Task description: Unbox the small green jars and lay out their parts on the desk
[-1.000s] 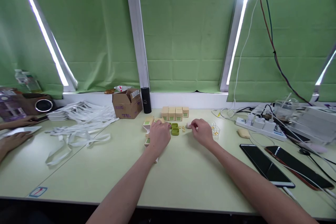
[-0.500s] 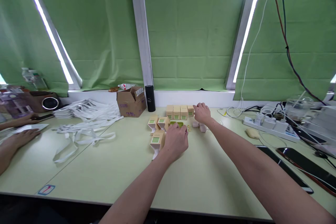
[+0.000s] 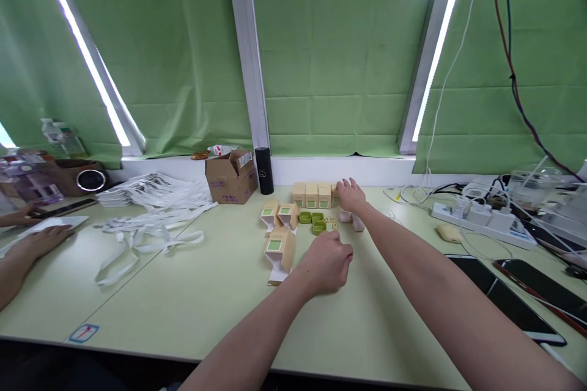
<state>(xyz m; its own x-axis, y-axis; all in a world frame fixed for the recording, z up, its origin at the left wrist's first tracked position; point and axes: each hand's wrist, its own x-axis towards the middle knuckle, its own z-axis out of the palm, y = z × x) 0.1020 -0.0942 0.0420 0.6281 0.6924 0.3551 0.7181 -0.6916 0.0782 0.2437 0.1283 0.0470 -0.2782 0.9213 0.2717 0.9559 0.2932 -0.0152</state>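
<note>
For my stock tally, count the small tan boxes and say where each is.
7: four small boxes in a back row, two open boxes left of the green trays, one nearer box; others may be hidden.

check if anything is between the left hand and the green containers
Nothing visible stands between the left hand and the green containers. The small yellow pieces lie just right of the containers, and the nearest tan box sits off to the left.
</note>
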